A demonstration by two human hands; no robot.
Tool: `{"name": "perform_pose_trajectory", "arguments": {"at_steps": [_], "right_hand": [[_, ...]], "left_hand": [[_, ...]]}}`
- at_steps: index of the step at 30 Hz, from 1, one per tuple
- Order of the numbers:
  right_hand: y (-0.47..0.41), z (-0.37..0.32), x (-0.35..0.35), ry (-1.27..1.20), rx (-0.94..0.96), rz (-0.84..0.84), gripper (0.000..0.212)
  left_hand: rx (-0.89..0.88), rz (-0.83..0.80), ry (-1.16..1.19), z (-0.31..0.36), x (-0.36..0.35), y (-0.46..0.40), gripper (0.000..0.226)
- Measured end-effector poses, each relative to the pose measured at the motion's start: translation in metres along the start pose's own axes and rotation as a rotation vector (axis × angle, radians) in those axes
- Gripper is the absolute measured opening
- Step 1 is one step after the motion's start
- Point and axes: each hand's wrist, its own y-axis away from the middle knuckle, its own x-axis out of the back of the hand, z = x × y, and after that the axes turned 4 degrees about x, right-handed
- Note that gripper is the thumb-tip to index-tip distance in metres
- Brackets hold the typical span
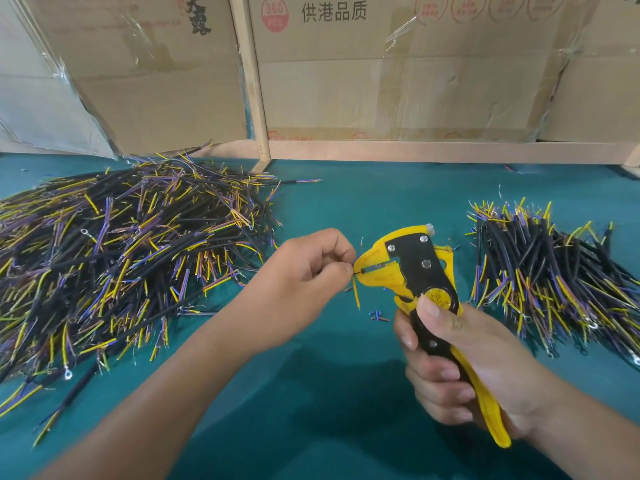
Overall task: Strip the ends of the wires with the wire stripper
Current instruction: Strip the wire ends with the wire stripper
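My right hand (464, 368) grips the handles of a yellow and black wire stripper (415, 271), thumb on its round yellow dial. Its jaws point left. My left hand (304, 271) pinches a short cable right at the jaw tips; most of the cable is hidden in my fingers. A thin wire end sits in the jaws. A loose yellow core (356, 294) hangs down below the jaws. Both hands are held above the green table (363, 209).
A large heap of black cables with yellow, blue and purple cores (121, 254) covers the left of the table. A smaller heap (554, 275) lies at the right. Small cut insulation bits (375, 315) lie under the tool. Cardboard boxes (381, 71) and a wooden frame (256, 98) stand behind.
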Motion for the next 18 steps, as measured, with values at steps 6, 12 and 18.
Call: {"name": "perform_pose_trajectory", "arguments": {"at_steps": [6, 12, 18], "right_hand": [[0.002, 0.002, 0.000, 0.052, -0.002, -0.045, 0.053], [0.008, -0.021, 0.015, -0.075, 0.213, -0.065, 0.044], [-0.003, -0.014, 0.017, 0.338, 0.141, 0.185, 0.026]], "left_hand": [[0.011, -0.089, 0.019, -0.005, 0.008, -0.001, 0.013], [0.110, 0.246, 0.332, -0.015, 0.060, -0.008, 0.016], [-0.036, -0.020, 0.042, -0.009, 0.033, -0.003, 0.012]]}}
